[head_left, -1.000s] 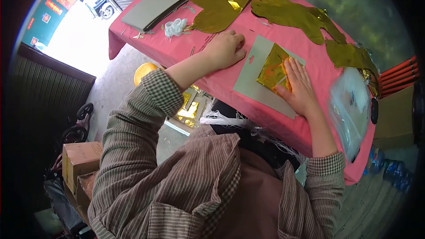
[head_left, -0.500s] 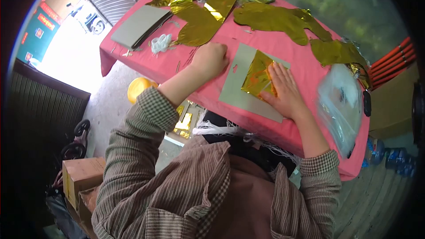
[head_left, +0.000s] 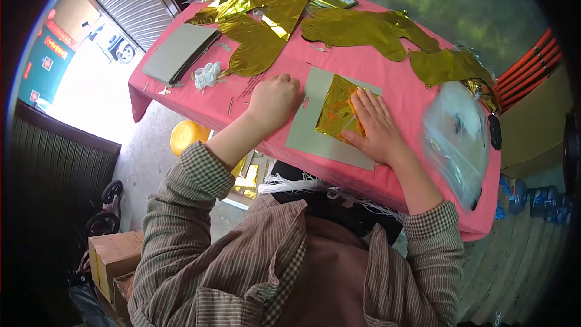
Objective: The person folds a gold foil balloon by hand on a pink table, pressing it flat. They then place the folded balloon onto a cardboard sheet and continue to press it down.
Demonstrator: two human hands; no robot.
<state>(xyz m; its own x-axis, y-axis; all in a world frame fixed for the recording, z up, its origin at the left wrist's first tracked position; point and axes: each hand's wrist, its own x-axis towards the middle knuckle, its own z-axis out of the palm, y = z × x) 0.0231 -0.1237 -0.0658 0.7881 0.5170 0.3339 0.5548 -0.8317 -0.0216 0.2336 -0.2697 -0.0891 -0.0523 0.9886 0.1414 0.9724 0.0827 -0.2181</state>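
Observation:
My right hand [head_left: 376, 126] lies flat with outstretched fingers on a folded piece of shiny gold foil [head_left: 331, 108]. Under the foil is a flat grey card [head_left: 307, 136] with a small cut-out near its left edge. My left hand [head_left: 275, 102] is closed in a fist just left of the card, over the pink cloth. Its palm side is turned away, so whatever it may hold is hidden. Beyond the fist lie a large flat gold foil balloon [head_left: 257, 42] and a bundle of white string [head_left: 207, 75].
Pink cloth [head_left: 200, 102] covers the table. A stack of grey cards [head_left: 180, 51] lies at the left, more gold foil balloons [head_left: 357, 33] at the back, and clear plastic bags [head_left: 455, 145] at the right. Below stand a yellow bucket [head_left: 187, 137] and a cardboard box [head_left: 115, 248].
The whole view has shifted slightly. My left fist is a little nearer my body relative to the card. My right hand stays flat on the gold foil.

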